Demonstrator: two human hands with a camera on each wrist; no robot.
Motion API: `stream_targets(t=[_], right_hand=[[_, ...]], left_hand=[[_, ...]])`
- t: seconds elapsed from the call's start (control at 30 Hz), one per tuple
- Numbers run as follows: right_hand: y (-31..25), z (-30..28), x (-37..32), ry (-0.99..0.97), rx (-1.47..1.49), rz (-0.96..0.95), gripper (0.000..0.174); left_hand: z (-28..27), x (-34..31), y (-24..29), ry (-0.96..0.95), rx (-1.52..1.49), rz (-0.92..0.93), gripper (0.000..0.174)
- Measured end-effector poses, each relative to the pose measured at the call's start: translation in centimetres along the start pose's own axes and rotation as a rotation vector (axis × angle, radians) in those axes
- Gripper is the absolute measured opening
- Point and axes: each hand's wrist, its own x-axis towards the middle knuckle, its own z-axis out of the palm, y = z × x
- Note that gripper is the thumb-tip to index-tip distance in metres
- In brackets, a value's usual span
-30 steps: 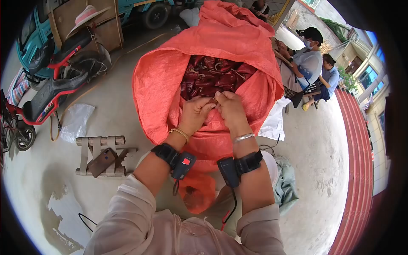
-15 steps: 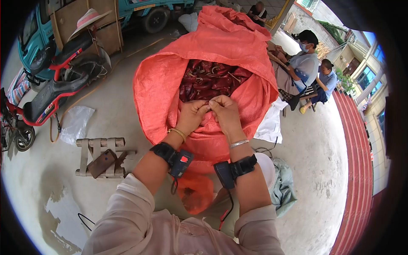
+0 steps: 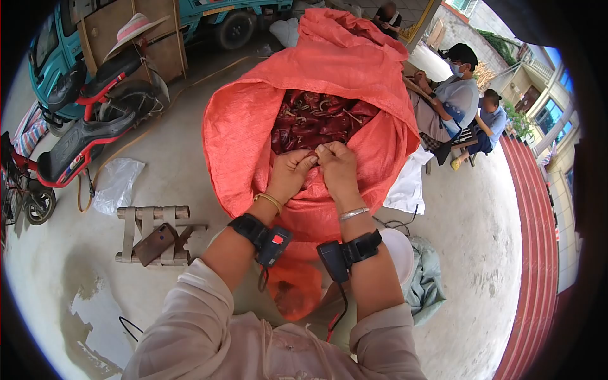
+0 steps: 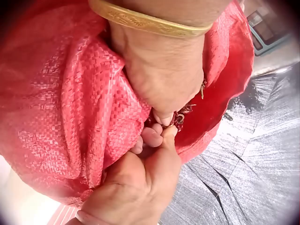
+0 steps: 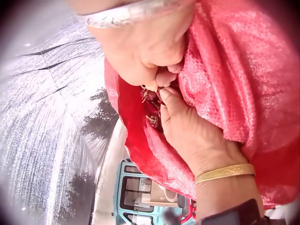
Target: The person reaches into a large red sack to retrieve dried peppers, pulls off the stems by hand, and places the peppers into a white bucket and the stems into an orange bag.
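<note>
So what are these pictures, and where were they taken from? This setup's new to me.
No machine here: just a person's bare left hand and right hand. The widest picture is from a camera on the head; the others are from a left wrist camera and a right wrist camera. The hands meet at the mouth of a red sack of dark red peppers. They may be pinching something small, but it's too hidden to tell. Nearby, a phone lies on a low stool.

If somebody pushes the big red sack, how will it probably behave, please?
The red sack will probably yield softly at its mouth, since the woven wall lies in loose folds. It may be heavy, as many dark red peppers show inside. It seems likelier to slump than roll, given its sagging shape.
</note>
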Motion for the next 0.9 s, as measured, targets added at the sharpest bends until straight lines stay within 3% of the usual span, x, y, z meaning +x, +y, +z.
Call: stream_targets(t=[0.07, 0.27, 0.47, 0.57, 0.67, 0.8, 0.9], right_hand=[[-1.2, 0.0, -0.3, -0.008, 0.142, 0.134, 0.014], [-1.5, -0.4, -0.6, 0.068, 0.360, 0.265, 0.012], [-0.7, -1.3, -0.6, -0.026, 0.496, 0.144, 0.007], [-1.7, -2.4, -2.3, -0.107, 0.583, 0.081, 0.004], [-2.8, -3.9, -6.3, -0.307, 0.424, 0.045, 0.006], [-1.5, -5.2, -12.3, -0.512, 0.018, 0.321, 0.006], [1.7, -5.2, -15.6, -0.563, -0.116, 0.452, 0.008]], left_hand=[[0.0, 0.0, 0.2, -0.020, 0.003, 0.011, 0.013], [0.1, -0.1, 0.0, 0.030, -0.038, -0.076, 0.013], [-0.3, -0.1, 1.3, 0.045, -0.259, -0.114, 0.015], [-0.5, -0.1, 0.7, 0.012, -0.252, -0.038, 0.020], [-1.0, -0.5, 1.5, -0.062, -0.236, -0.058, 0.021], [-0.8, -0.2, 0.7, -0.007, -0.211, -0.043, 0.022], [-0.6, -0.4, 1.3, 0.021, -0.190, -0.058, 0.022]])
